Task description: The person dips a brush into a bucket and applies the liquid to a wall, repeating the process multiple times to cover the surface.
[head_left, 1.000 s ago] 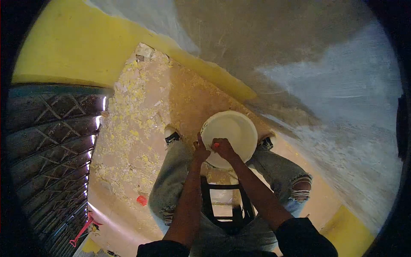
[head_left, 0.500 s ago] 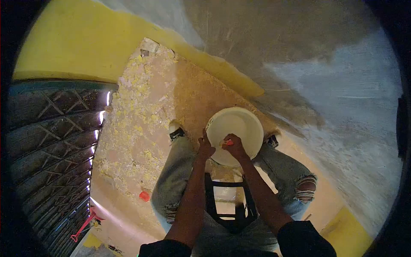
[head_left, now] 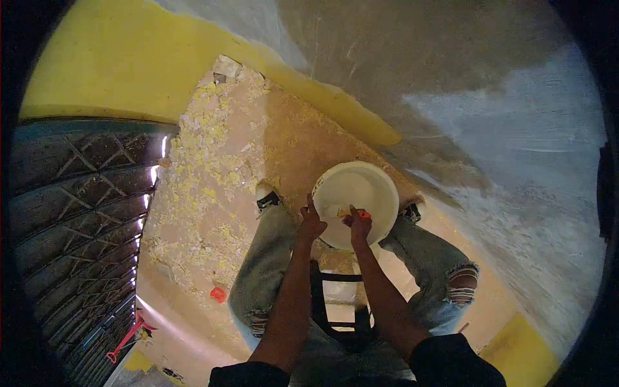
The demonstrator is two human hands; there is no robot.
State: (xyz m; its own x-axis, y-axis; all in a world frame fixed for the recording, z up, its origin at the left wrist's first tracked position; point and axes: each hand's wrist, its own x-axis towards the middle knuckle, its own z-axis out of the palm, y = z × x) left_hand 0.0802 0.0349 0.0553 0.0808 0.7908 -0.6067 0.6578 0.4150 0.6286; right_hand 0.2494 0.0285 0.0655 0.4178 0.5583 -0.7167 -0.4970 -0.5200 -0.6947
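Observation:
A round white bucket [head_left: 388,187] stands on the floor between my feet, with a pale whitish substance inside. My left hand [head_left: 312,224] is at its near left rim, closed on the edge with a finger pointing up along it. Over the inside of the bucket, my right hand [head_left: 358,226] grips a small tool [head_left: 365,214] with a red handle. A yellowish-brown part of this tool sticks out to the left of the fingers; its exact kind is too small to make out.
Yellow paint flakes [head_left: 209,187] litter the floor on the left, near a red object [head_left: 218,295]. A black-framed seat [head_left: 342,277] shows between my legs. The wall [head_left: 509,129] with grey and brown patches rises to the right; a dark metal shutter [head_left: 77,206] stands left.
My right hand has turned and shifted slightly right and down, so more of the tool shows. My left hand stays by the rim, its finger straighter.

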